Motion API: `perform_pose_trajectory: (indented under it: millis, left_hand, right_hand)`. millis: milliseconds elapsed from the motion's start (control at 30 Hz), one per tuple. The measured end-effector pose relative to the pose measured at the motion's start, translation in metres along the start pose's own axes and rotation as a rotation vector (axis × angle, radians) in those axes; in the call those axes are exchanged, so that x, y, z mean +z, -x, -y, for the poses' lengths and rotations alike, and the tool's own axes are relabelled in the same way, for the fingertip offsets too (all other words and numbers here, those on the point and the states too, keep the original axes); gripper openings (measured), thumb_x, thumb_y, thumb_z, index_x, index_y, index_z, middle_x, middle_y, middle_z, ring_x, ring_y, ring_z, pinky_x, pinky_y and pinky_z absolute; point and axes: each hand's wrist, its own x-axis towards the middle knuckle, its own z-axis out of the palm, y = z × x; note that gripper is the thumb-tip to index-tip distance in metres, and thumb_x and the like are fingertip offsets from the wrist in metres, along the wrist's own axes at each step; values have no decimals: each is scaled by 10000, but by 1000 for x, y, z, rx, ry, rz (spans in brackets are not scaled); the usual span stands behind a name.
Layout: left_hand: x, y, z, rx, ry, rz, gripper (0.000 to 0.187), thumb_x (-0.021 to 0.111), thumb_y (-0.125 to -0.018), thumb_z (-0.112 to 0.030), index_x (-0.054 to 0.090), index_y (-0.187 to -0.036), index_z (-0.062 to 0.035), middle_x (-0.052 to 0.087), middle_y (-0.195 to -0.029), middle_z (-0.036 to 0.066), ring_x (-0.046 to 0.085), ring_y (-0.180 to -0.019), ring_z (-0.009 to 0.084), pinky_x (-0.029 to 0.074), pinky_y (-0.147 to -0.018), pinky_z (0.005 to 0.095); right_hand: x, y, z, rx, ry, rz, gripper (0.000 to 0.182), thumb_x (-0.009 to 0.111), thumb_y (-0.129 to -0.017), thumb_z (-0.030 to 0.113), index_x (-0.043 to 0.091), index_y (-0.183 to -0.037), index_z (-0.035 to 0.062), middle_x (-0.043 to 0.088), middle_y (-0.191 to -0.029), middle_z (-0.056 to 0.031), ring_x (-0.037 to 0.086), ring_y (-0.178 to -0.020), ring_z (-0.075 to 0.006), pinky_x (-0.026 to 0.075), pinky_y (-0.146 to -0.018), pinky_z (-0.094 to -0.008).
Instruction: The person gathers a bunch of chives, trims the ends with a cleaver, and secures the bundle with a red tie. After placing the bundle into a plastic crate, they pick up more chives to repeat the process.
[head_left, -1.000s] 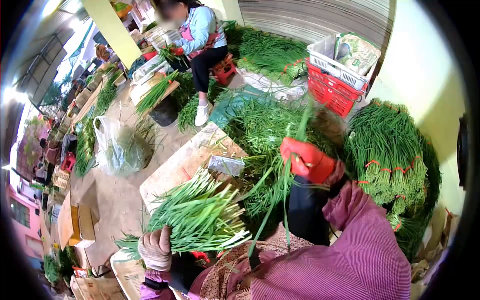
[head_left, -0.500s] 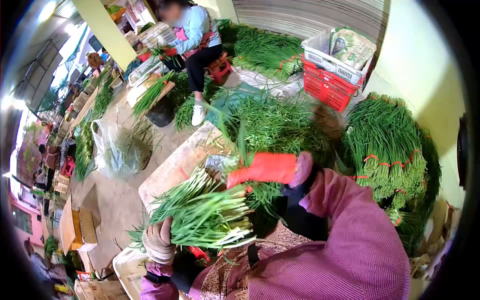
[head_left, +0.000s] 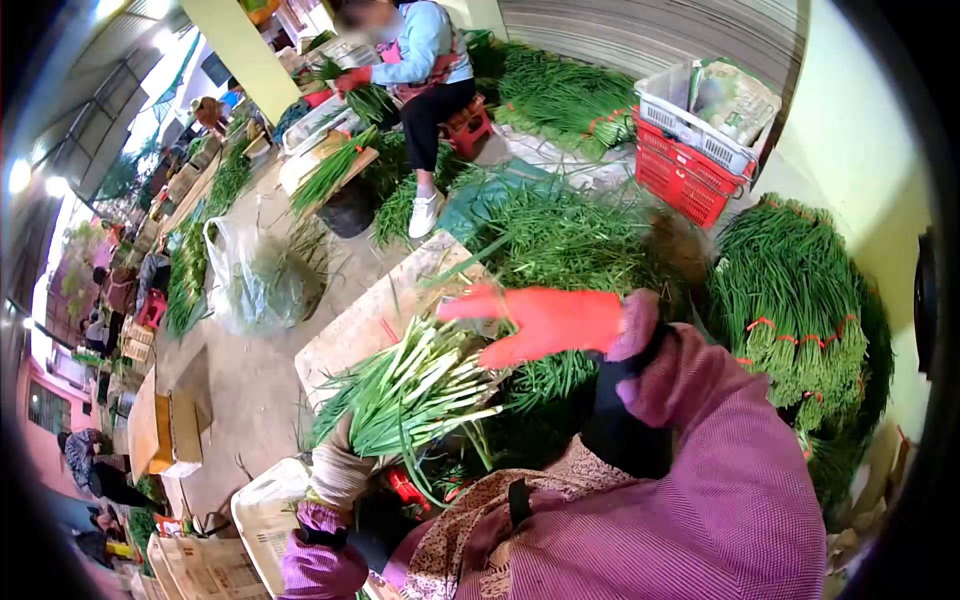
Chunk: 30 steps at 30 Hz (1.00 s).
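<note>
The left hand (head_left: 340, 470), half hidden beneath, gripped the scallion bunch (head_left: 415, 385). The right hand (head_left: 545, 322) lay on it, fingers spread wide. Loose greens (head_left: 570, 240) covered the worktop (head_left: 375, 310) behind.

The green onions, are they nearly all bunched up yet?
Not nearly. Done: a big stack of tied bundles with red bands sits on the right. In hand: the left hand grips a loose bunch while the right hand lies open over it. Left: a loose pile beyond.
</note>
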Motion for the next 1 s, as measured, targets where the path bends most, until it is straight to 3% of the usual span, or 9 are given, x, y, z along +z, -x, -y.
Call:
perform_pose_trajectory:
  millis: [200,333,467,533,767,800,867,933,1000]
  left_hand:
    - [1,5,0,-131,377,387,536,752,-817,-36,543,-1310,-43,679,-1112,44,625,-1009,140,514,-897,305]
    - [8,17,26,-232,968,439,512,694,-844,37,539,-1323,-52,657,-1169,49,613,-1050,162,506,-923,315]
    - [23,18,41,-206,864,403,541,698,-823,68,536,-1324,-52,658,-1162,44,605,-1053,160,493,-946,314]
    - [8,13,2,-242,602,388,579,730,-796,55,529,-1329,-43,662,-1156,41,600,-1040,147,489,-941,298]
    - [6,5,12,-284,301,441,687,851,-713,-138,536,-1313,-21,695,-1102,75,619,-960,110,504,-864,281]
    - [3,3,3,-307,242,469,689,855,-711,-156,539,-1308,-22,699,-1091,81,626,-953,114,508,-858,285]
    - [12,5,33,-175,457,469,659,852,-721,-163,552,-1292,-28,696,-1102,78,629,-956,107,514,-845,284]
    - [7,3,28,-72,362,466,588,827,-759,-116,561,-1277,-35,691,-1100,59,633,-936,114,528,-829,291]
    - [8,7,38,-107,460,470,539,779,-806,-51,545,-1292,-51,686,-1090,40,635,-930,134,532,-843,297]
  right_hand:
    - [40,-42,-28,123,-337,318,438,755,-827,266,623,-1170,28,708,-930,-63,616,-847,-129,478,-756,-287]
    - [7,-21,-30,359,-1032,-22,166,608,-935,93,550,-994,-50,654,-865,-153,706,-848,-304,561,-847,-419]
    - [6,-16,-68,148,-1005,-30,200,609,-954,136,576,-1018,-51,659,-951,-145,699,-868,-259,552,-858,-373]
    - [25,-24,-44,182,-307,191,292,649,-947,237,630,-1075,-25,673,-1014,-103,654,-956,-179,517,-879,-309]
    - [56,-31,-35,237,-532,214,357,701,-901,346,706,-1202,155,705,-1048,-32,605,-1013,-131,471,-917,-297]
    - [59,-30,-49,-34,-714,225,320,633,-949,319,700,-1182,111,686,-985,-13,608,-949,-133,484,-895,-311]
    - [48,-13,-48,282,-987,248,266,558,-993,267,686,-1095,58,656,-946,-40,628,-925,-166,497,-881,-315]
    - [12,2,-25,-269,-126,-20,226,576,-983,198,609,-865,9,682,-1125,-123,645,-1075,-233,526,-836,-327]
    - [-21,25,-12,28,-1137,-146,247,545,-1001,211,627,-890,5,676,-1082,-164,649,-1085,-289,535,-882,-359]
